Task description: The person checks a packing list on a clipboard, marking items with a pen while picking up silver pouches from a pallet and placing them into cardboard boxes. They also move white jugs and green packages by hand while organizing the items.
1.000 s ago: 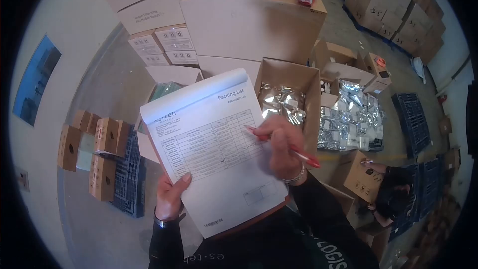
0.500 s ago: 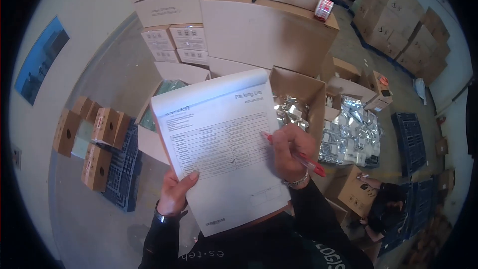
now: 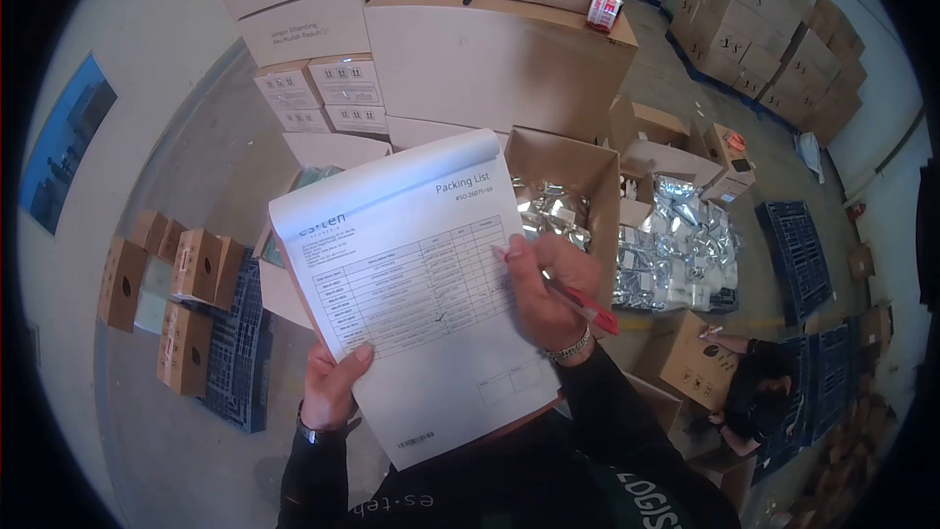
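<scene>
A printed packing list (image 3: 441, 362), a sheet with a table and a few pen ticks, lies on a brown backing board, its upper pages folded back over the top edge. At the lower left of the sheet my left hand (image 3: 331, 387) grips it, thumb on the front, fingers hidden behind. My right hand (image 3: 556, 294) is closed round a red pen (image 3: 597, 314), whose tip points at the right-hand columns of the table. The pen's back end sticks out to the lower right, past the knuckles.
Beyond the list, an open carton (image 3: 609, 171) holds silver pouches; more silver pouches (image 3: 676, 255) lie to its right. Stacked cartons (image 3: 490, 64) rise ahead. Blue pallets (image 3: 240, 362) stand on both sides. A co-worker (image 3: 764, 392) handles a box (image 3: 690, 360) at lower right.
The view has shifted slightly, so the list, both hands and the cartons ahead appear further left. The pen remains over the table's right side, and both hands keep their holds.
</scene>
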`<act>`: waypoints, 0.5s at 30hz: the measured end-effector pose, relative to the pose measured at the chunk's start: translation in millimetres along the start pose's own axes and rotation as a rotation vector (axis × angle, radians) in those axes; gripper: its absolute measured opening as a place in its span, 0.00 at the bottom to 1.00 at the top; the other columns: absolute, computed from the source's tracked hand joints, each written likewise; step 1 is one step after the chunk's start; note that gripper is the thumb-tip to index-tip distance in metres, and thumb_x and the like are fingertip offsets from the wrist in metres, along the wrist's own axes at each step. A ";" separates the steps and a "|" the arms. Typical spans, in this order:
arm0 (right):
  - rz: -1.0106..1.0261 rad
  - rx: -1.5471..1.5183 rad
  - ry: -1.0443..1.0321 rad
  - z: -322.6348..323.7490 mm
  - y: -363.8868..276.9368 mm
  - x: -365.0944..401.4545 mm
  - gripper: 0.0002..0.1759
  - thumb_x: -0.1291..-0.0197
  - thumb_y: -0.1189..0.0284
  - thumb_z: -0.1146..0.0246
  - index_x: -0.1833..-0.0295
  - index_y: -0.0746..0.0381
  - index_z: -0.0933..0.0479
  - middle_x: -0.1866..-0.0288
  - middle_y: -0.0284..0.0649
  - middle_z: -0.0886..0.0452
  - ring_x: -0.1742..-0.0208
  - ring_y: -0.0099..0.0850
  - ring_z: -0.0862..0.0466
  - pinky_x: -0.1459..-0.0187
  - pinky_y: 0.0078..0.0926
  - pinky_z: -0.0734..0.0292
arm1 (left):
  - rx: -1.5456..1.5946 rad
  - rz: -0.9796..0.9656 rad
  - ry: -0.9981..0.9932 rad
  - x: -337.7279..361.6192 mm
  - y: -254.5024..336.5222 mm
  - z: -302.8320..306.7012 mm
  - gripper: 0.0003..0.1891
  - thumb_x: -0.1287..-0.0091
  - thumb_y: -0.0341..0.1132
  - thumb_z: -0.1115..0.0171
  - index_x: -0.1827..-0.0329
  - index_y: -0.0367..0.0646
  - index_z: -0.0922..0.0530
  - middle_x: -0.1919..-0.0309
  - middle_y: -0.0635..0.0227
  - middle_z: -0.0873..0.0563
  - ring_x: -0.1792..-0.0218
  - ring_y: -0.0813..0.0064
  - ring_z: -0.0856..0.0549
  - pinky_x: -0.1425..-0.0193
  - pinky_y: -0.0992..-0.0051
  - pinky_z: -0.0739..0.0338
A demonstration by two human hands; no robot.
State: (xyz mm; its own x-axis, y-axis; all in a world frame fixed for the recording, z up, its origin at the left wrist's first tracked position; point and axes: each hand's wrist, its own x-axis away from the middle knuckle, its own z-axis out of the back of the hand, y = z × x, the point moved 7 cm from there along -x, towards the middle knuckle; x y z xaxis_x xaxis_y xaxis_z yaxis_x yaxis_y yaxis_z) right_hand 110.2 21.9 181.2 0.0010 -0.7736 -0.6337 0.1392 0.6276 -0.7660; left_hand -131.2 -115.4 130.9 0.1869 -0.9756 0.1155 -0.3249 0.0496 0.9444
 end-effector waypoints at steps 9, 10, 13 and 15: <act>0.039 -0.191 0.107 16.8 -1.4 6.9 0.12 0.29 0.73 0.40 0.67 0.67 0.25 0.76 0.35 0.21 0.75 0.20 0.24 0.72 0.19 0.30 | 0.034 -0.070 -0.023 1.5 1.1 -3.1 0.19 0.28 0.24 0.44 0.35 0.32 0.24 0.41 0.55 0.16 0.43 0.70 0.17 0.37 0.70 0.25; 0.089 -0.217 0.106 18.0 -3.4 6.6 0.12 0.28 0.73 0.40 0.65 0.68 0.26 0.75 0.36 0.21 0.75 0.20 0.23 0.72 0.19 0.30 | 0.020 -0.075 -0.027 2.1 1.8 -4.0 0.19 0.28 0.24 0.44 0.35 0.32 0.24 0.41 0.55 0.16 0.42 0.70 0.17 0.36 0.70 0.26; -0.129 -0.484 0.200 29.6 5.2 21.8 0.09 0.28 0.73 0.41 0.57 0.70 0.27 0.72 0.39 0.20 0.73 0.22 0.20 0.70 0.19 0.26 | -0.018 -0.093 -0.036 4.8 5.3 -5.5 0.19 0.28 0.24 0.45 0.34 0.32 0.25 0.40 0.56 0.16 0.42 0.70 0.18 0.36 0.70 0.26; -0.149 -0.367 0.106 41.0 22.2 34.1 0.13 0.27 0.70 0.41 0.47 0.70 0.27 0.61 0.43 0.16 0.63 0.25 0.16 0.59 0.21 0.21 | -0.029 -0.113 -0.036 6.3 8.7 -7.0 0.19 0.28 0.24 0.45 0.34 0.32 0.25 0.40 0.56 0.16 0.42 0.71 0.18 0.36 0.70 0.27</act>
State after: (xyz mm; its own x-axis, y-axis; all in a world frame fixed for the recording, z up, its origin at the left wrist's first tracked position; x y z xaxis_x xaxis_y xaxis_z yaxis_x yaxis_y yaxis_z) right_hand 154.0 5.8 147.0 -0.0975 -0.8571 -0.5058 -0.2325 0.5138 -0.8258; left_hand -126.3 -119.6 142.0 0.1876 -0.9822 -0.0024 -0.2767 -0.0552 0.9594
